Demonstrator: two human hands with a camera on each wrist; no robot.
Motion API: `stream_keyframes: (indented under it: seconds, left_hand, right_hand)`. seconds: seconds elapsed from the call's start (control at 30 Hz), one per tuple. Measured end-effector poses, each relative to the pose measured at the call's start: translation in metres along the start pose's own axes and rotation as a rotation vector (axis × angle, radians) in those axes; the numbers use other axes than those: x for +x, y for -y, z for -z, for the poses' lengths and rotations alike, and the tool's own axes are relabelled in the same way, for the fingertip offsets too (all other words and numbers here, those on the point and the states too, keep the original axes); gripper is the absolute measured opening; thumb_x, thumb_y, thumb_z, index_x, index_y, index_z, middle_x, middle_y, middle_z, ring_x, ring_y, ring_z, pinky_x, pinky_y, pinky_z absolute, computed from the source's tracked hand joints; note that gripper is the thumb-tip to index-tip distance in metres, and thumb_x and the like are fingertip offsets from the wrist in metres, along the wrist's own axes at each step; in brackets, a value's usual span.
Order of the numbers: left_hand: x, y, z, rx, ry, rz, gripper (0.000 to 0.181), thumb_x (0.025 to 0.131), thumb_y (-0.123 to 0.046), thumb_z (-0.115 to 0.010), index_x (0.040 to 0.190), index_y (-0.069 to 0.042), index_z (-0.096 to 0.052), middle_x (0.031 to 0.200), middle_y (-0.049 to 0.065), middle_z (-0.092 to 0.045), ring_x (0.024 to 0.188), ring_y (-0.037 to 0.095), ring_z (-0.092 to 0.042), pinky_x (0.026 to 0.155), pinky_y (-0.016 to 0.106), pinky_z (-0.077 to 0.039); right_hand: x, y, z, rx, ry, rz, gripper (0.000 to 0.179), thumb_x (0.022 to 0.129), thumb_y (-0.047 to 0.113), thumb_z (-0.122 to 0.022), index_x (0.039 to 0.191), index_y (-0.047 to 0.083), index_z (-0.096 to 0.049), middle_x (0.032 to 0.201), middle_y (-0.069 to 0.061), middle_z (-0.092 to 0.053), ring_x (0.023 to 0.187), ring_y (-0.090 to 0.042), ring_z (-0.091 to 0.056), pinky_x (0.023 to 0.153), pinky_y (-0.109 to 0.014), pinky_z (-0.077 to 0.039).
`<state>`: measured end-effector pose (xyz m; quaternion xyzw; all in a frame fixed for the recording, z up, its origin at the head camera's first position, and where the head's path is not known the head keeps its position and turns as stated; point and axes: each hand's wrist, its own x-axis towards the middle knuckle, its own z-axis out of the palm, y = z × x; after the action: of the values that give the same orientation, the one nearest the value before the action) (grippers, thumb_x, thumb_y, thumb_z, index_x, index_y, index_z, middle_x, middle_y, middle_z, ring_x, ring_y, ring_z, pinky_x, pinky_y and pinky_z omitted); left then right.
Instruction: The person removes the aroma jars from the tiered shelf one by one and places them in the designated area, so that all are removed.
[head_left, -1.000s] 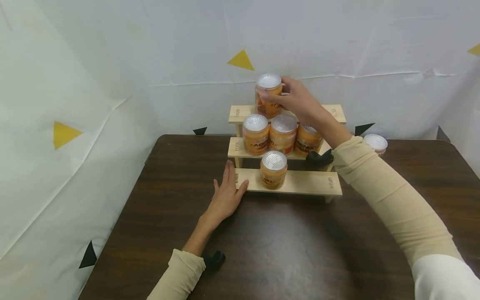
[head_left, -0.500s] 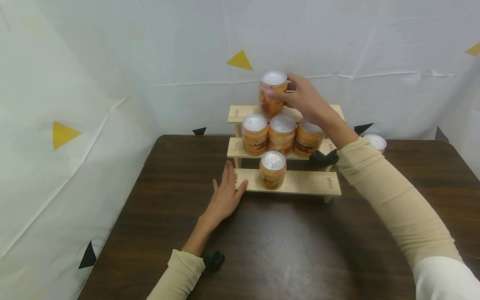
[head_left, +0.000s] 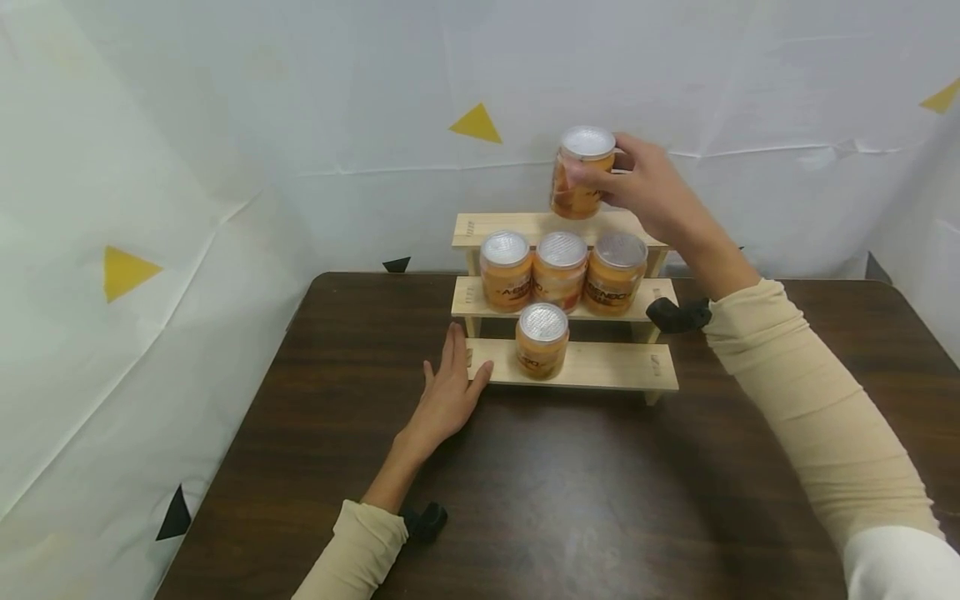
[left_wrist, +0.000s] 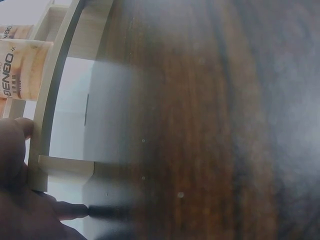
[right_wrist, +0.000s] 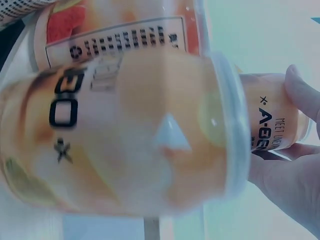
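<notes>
My right hand [head_left: 651, 187] grips an orange jar [head_left: 581, 187] with a silver lid, held upright over the top board of the three-step wooden rack [head_left: 611, 364]. In the right wrist view the thumb and fingers wrap that jar [right_wrist: 272, 112], partly hidden behind a nearer jar [right_wrist: 150, 130]. At the rack's left end, my left hand [head_left: 446, 396] rests with straight fingers against the lowest board. The left wrist view shows a finger and thumb at that board's end [left_wrist: 47, 115]. Three jars [head_left: 561, 271] stand side by side on the middle step, and one jar [head_left: 542, 342] on the lowest.
The rack stands near the back edge of the dark wooden table [head_left: 562, 483]. White sheeting [head_left: 375, 100] with yellow and black triangles hangs behind and to the left. Black wrist devices [head_left: 678, 315] sit by both cuffs.
My right hand has lifted the jar off the top board's left part and carried it right and up. The left hand has stayed at the rack's end.
</notes>
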<state>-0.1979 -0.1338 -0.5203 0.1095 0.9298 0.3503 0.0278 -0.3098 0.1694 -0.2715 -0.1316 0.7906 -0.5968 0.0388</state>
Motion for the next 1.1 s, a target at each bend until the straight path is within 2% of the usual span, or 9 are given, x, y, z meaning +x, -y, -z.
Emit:
stream_keyframes:
  seconds: [0.2, 0.5, 0.83, 1.1]
  left_hand:
    - [-0.001, -0.004, 0.002, -0.003, 0.011, 0.008, 0.090, 0.118, -0.055, -0.040, 0.175, -0.003, 0.007, 0.185, 0.017, 0.011, 0.171, 0.033, -0.004, 0.126, 0.081, -0.001]
    - [0.002, -0.001, 0.004, 0.019, 0.007, 0.012, 0.094, 0.116, -0.063, -0.036, 0.175, -0.003, 0.006, 0.185, 0.016, 0.011, 0.171, 0.034, -0.004, 0.127, 0.081, -0.002]
    - [-0.001, -0.011, 0.011, -0.033, -0.002, -0.005, 0.095, 0.116, -0.062, -0.038, 0.175, 0.002, 0.001, 0.184, 0.022, 0.007, 0.170, 0.043, -0.008, 0.123, 0.085, 0.000]
    - [0.004, -0.003, 0.006, 0.018, 0.004, 0.004, 0.099, 0.113, -0.072, -0.027, 0.175, -0.001, 0.004, 0.184, 0.019, 0.009, 0.171, 0.037, -0.007, 0.126, 0.082, -0.002]
  right_hand:
    - [-0.010, -0.002, 0.015, -0.021, -0.025, 0.000, 0.066, 0.106, 0.031, -0.076, 0.161, 0.007, -0.051, 0.153, -0.012, -0.058, 0.146, -0.030, -0.053, 0.125, -0.054, -0.043]
    - [-0.017, -0.008, 0.028, -0.044, -0.057, -0.029, 0.065, 0.105, 0.033, -0.077, 0.160, 0.008, -0.053, 0.144, -0.003, -0.063, 0.141, -0.026, -0.055, 0.126, -0.055, -0.042]
    - [-0.026, -0.020, 0.047, -0.063, -0.088, -0.045, 0.067, 0.106, 0.033, -0.075, 0.163, 0.009, -0.049, 0.145, -0.001, -0.061, 0.145, -0.029, -0.053, 0.127, -0.055, -0.040]
    - [-0.038, -0.029, 0.063, -0.075, -0.099, -0.071, 0.063, 0.107, 0.033, -0.074, 0.162, 0.014, -0.051, 0.140, 0.008, -0.060, 0.147, -0.026, -0.049, 0.126, -0.046, -0.043]
